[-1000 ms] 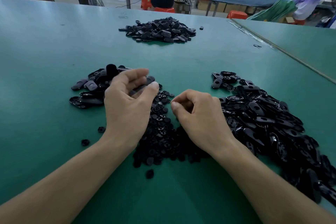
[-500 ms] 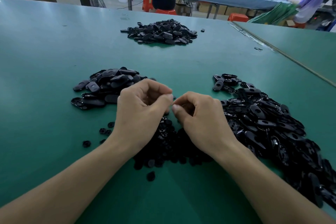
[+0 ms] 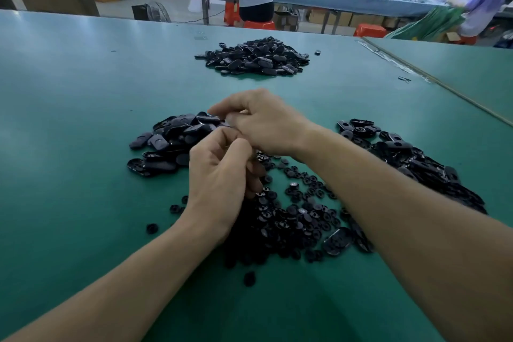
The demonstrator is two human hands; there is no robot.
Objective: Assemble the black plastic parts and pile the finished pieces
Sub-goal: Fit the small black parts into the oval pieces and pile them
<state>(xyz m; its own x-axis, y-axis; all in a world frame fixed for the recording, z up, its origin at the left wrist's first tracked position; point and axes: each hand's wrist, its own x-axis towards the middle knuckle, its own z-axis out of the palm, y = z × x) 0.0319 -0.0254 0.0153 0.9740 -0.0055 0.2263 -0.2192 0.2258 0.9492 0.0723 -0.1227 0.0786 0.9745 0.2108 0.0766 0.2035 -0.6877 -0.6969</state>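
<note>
Three heaps of black plastic parts lie on the green table (image 3: 69, 125). Closed oval pieces (image 3: 166, 141) are piled at the left, small round parts (image 3: 294, 216) in the middle, and open oval shells (image 3: 416, 161) at the right. My right hand (image 3: 266, 125) reaches across to the left heap, its fingers curled round an oval black piece (image 3: 208, 119) at the heap's top. My left hand (image 3: 222, 178) hovers over the round parts with curled fingers, fingertips down among them. Whether it holds a part is hidden.
A larger heap of black oval pieces (image 3: 255, 57) sits farther back on the table. A few stray round parts (image 3: 152, 228) lie at the left of the middle heap. A seam (image 3: 433, 83) joins a second table at the right. People work at a blue bench behind.
The hands were pinched together at the middle. My right hand has since swung forward and left to the oval heap, while my left hand dropped towards the round parts.
</note>
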